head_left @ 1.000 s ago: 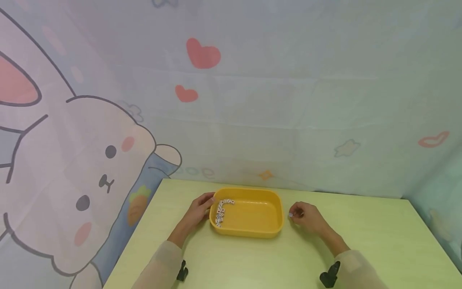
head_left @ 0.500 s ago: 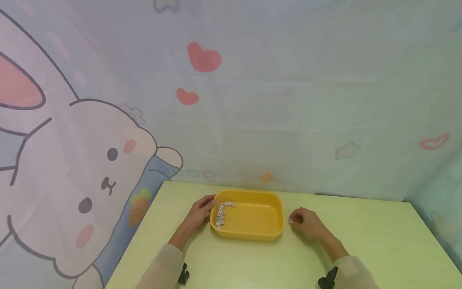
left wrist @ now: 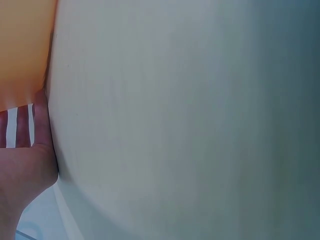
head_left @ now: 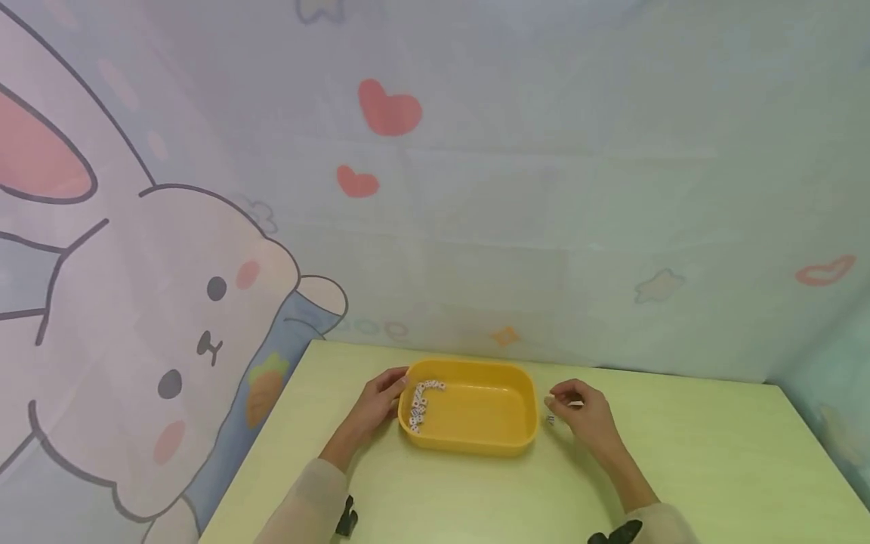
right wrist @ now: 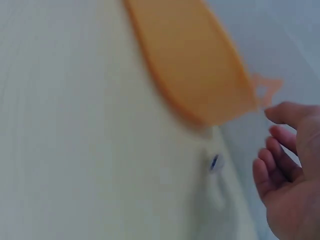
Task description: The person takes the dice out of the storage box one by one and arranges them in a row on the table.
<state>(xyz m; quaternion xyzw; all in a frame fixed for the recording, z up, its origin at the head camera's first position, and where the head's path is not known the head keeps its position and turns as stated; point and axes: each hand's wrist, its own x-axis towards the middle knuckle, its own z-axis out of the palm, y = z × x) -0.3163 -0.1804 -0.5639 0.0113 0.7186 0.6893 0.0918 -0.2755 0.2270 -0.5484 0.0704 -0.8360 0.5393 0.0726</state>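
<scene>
Die point(head_left: 550, 419) beside yellow tray point(head_left: 469, 445) of dice point(head_left: 418, 412), near right hand point(head_left: 591, 417)

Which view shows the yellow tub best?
Head view: nearly the whole yellow tub, inside and white dice included; the left hand covers a bit of one end. Left wrist catches just a piece of wall; right wrist, a blurred part cut by the frame.
</scene>
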